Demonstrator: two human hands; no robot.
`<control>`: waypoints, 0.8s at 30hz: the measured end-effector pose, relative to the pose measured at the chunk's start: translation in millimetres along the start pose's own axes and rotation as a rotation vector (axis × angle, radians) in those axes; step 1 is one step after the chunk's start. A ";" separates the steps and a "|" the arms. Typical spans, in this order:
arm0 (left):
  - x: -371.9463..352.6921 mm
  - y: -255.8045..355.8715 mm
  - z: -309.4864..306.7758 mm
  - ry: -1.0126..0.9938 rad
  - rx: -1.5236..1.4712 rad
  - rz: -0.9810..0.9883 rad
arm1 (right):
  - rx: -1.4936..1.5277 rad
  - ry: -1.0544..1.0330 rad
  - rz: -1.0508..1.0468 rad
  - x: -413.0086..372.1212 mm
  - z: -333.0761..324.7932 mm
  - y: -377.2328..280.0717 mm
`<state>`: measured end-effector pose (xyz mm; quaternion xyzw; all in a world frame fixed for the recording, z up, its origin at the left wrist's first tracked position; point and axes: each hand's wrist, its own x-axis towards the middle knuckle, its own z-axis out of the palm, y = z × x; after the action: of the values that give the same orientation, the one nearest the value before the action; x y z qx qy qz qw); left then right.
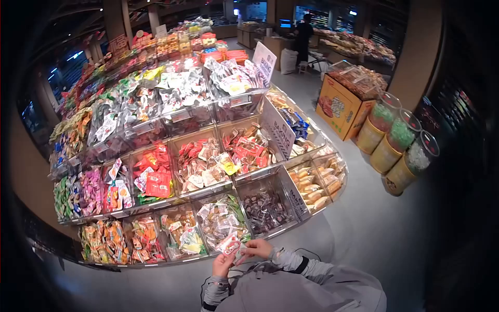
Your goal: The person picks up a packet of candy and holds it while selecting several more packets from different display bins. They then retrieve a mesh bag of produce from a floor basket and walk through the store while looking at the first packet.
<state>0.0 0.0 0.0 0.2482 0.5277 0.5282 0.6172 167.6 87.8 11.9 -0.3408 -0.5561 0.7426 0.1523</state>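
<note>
My left hand (222, 264) is closed on a small snack packet (229, 245), white with red print. Fingers of my right hand (260, 248) pinch the packet's right edge, where a greyish part shows between the two hands. Both hands are low in the view, just in front of the bottom row of clear bins. Right behind them is a bin of white and clear wrapped snacks (221, 218). To its right stands a bin of dark wrapped pieces (266, 209). The print on the packet is too small to read.
Tiered clear bins hold red snack packets (158, 179) and silver-white packets (184, 86). Bread-like packs (310, 188) fill the right end. A yellow carton (340, 106) and several round drums (403, 164) stand to the right. Another person (303, 39) is far back.
</note>
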 end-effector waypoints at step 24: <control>-39.9 17.7 -93.4 -0.065 0.034 -0.072 | 0.154 0.132 -0.030 22.7 111.7 15.6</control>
<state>-87.7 -54.3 1.0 0.2565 0.5246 0.4884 0.6485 78.2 15.6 6.4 -0.3680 -0.4911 0.7567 0.2253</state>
